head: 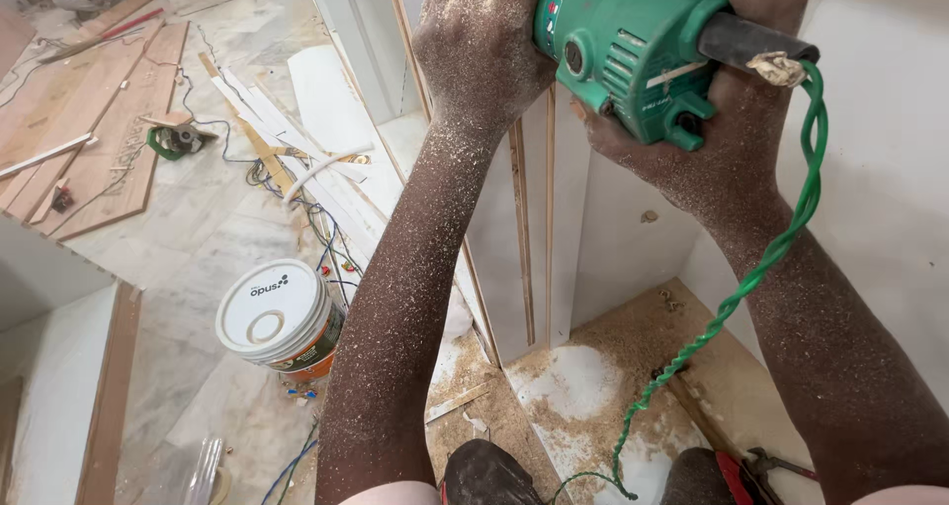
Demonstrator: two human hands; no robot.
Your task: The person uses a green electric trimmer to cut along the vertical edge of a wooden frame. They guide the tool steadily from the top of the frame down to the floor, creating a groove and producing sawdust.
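- I see my right hand (722,120) clenched around the green power drill (623,55), steadying it.
- My left hand (479,45) clasps its front, bracing against the white panel (568,238).

The drill (633,55) ran off the top edge — its bit unseen — and the right hand (727,120) hid its grip.

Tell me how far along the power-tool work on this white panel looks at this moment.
Done: sawdust already covers the floor at the panel's base and both forearms, so much cutting or drilling has happened. In hand: the left hand and right hand both grip the green power tool against the white panel, its twisted green cord trailing down. Left: cannot tell; the tool's working end is hidden.
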